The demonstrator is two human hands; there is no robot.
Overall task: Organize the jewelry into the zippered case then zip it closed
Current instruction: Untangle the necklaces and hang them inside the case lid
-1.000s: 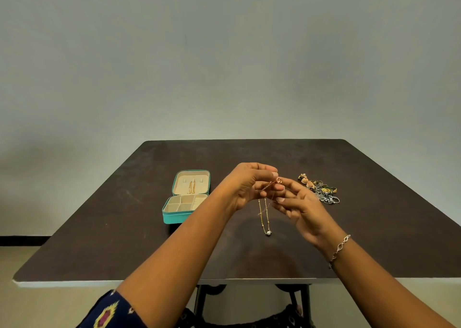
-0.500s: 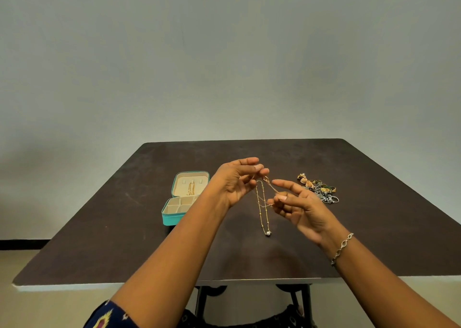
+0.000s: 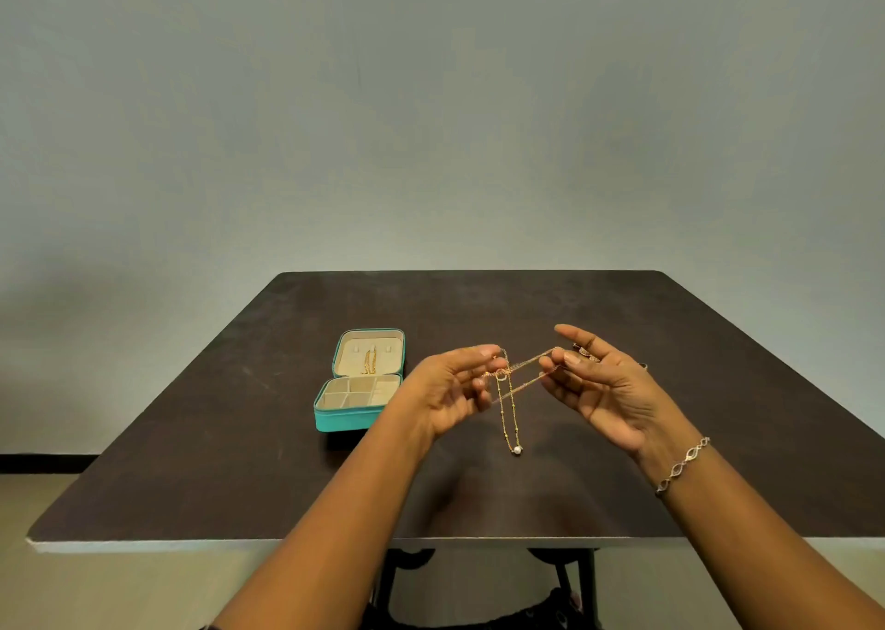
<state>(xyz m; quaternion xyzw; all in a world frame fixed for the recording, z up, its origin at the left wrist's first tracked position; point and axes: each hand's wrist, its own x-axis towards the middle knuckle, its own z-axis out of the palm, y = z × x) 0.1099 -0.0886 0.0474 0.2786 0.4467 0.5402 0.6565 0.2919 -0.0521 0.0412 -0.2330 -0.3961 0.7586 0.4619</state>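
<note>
A thin gold necklace (image 3: 508,414) with a small pearl pendant hangs above the table between my hands. My left hand (image 3: 452,390) pinches one part of the chain and my right hand (image 3: 596,385) pinches another, so the chain is stretched between them and a loop dangles down. The teal zippered case (image 3: 357,419) lies open to the left of my left hand, lid up, with a gold chain (image 3: 368,362) hung inside the lid and several beige compartments below. The jewelry pile is almost hidden behind my right hand; only a bit (image 3: 641,366) shows.
The dark brown table (image 3: 239,462) has its front edge close to me and black legs beneath. A plain grey wall rises behind it. A silver bracelet (image 3: 682,466) sits on my right wrist.
My hands have drawn apart, the right moving rightward, stretching the chain between them. The right hand now covers the jewelry pile that was visible before.
</note>
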